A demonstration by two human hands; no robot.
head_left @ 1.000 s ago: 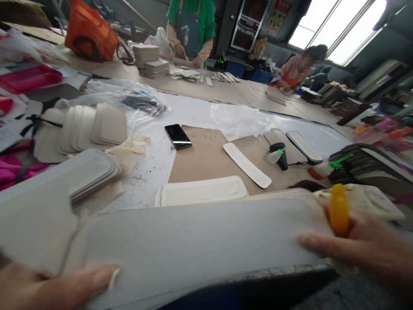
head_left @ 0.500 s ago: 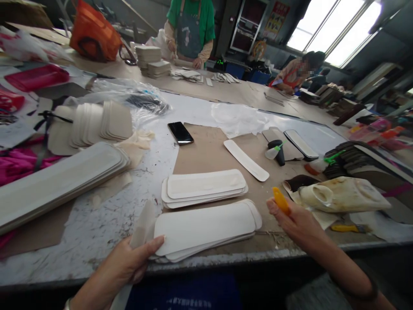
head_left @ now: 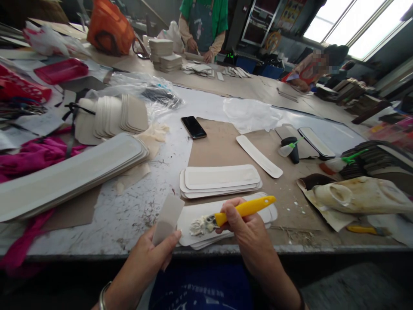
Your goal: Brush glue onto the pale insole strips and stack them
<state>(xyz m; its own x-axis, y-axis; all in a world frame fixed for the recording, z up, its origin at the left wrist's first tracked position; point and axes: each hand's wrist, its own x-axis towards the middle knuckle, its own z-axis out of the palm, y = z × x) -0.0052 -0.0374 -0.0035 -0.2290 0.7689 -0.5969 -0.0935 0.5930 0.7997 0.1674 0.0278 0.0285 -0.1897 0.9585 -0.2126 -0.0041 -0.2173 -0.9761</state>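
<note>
Between the thumb and fingers of my left hand is a thin greyish strip, held tilted at the left end of the front stack of white rounded panels. My thumb tip is by that stack's corner; whether it touches is unclear. My right hand is closed round a yellow-handled brush. White paste coats the brush's bristles, which are over the top panel; contact cannot be made out. Behind lies a second stack of white panels, with a single curved white panel beyond it.
A phone lies behind the stacks. Long panels are piled at left. At right are a stained plastic container, another yellow-handled brush and small bottles. Two people work across the table.
My right hand has brought the brush leftward from the right side to above the front stack. My left hand still holds the strip, now tilted to the right. The view has shifted slightly.
</note>
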